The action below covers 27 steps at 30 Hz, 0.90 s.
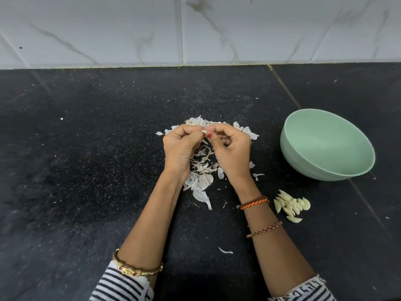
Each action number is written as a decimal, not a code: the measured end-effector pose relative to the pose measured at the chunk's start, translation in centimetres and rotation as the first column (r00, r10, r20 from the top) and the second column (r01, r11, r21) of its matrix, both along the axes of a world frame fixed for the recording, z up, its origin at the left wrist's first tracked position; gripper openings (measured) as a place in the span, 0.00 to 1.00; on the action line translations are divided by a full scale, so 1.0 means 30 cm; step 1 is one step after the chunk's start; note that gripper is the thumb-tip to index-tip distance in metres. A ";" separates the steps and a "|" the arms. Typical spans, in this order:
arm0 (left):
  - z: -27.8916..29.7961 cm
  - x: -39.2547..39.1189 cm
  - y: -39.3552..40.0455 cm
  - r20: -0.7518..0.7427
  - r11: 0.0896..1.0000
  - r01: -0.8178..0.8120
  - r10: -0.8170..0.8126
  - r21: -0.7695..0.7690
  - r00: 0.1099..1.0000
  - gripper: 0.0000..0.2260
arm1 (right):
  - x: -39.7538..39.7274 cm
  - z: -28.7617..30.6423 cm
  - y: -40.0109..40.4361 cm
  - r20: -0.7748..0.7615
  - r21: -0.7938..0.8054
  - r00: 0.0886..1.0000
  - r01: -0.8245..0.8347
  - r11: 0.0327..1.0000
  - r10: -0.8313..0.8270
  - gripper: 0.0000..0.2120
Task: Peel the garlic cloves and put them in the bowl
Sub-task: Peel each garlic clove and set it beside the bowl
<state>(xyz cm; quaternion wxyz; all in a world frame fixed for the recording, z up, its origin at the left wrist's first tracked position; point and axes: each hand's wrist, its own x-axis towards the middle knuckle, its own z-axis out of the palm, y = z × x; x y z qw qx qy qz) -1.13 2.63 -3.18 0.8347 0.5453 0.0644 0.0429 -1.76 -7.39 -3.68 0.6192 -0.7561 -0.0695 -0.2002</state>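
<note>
- Left hand [179, 146] and right hand [231, 146] were raised together over the black countertop [86, 170], fingertips meeting.
- Both hands had their fingers curled, pinching one garlic clove [204, 131] between them; only its pale tip showed beside a red-painted thumbnail.
- Loose garlic skins [202, 181] lay scattered under and behind the hands.
- Peeled cloves [290, 205] sat in a small pile on the countertop, just right of the right wrist, near the bowl but outside it.
- Green bowl [303, 168] stood to the right, well apart from the hands; no cloves were visible inside.
- White marble-pattern wall tiles [130, 29] ran behind the countertop.
</note>
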 end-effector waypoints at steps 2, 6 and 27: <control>0.006 0.000 -0.002 0.031 1.000 0.010 -0.010 -0.006 0.999 0.13 | -0.006 0.017 0.006 -0.156 0.209 0.984 -0.055 0.976 0.089 0.09; 0.018 -0.003 -0.011 0.109 0.998 0.038 -0.033 -0.044 0.993 0.11 | -0.006 0.025 0.025 -0.295 0.585 0.918 -0.046 0.810 0.265 0.08; -0.011 0.001 -0.011 0.239 0.933 0.012 -0.105 0.359 0.965 0.09 | -0.008 0.032 0.009 -0.303 0.562 0.931 0.002 0.827 0.204 0.11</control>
